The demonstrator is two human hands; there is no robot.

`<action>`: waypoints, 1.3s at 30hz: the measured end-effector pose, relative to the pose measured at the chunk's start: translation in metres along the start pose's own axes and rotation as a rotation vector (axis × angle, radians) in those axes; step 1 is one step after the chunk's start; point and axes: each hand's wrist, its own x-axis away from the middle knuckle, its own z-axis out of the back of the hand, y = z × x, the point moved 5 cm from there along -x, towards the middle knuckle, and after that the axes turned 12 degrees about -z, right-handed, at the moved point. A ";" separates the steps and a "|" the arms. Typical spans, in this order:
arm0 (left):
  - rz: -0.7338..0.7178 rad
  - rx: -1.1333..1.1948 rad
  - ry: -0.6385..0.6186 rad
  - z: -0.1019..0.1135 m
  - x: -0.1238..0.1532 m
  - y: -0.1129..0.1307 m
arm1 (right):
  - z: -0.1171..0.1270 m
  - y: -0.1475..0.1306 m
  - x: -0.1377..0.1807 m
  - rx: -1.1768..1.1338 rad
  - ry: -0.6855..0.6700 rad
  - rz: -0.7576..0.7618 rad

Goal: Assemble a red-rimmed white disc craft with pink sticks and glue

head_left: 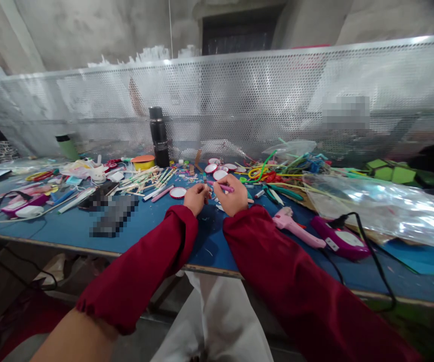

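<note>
Above the blue tabletop (145, 226), my two hands are close together. My right hand (235, 196) is closed around a slim purple pen (227, 189), its end pointing toward my left hand. Held in a pinch, the fingers of my left hand (195, 199) close on something small that I cannot make out. Left of that hand lies a round lid with a red rim and white inside (178, 192); more such lids (220, 175) lie just beyond my fingers. A pink marker (163, 193) rests beside the nearer lid.
A black bottle (158, 138) stands at the back against a perforated metal screen (247, 100). To the right lie a pink glue gun (296, 227), a purple power strip (339, 240) with a black cable, and clear plastic bags (386, 211). Phones (113, 217) and sticks (145, 181) lie left.
</note>
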 end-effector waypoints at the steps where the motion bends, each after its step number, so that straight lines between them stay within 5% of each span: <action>1: -0.009 -0.003 -0.003 0.000 0.000 0.000 | -0.001 0.000 0.000 -0.002 -0.016 0.005; 39: 0.004 -0.001 0.003 0.000 0.001 0.003 | 0.000 -0.001 -0.001 0.006 -0.028 0.029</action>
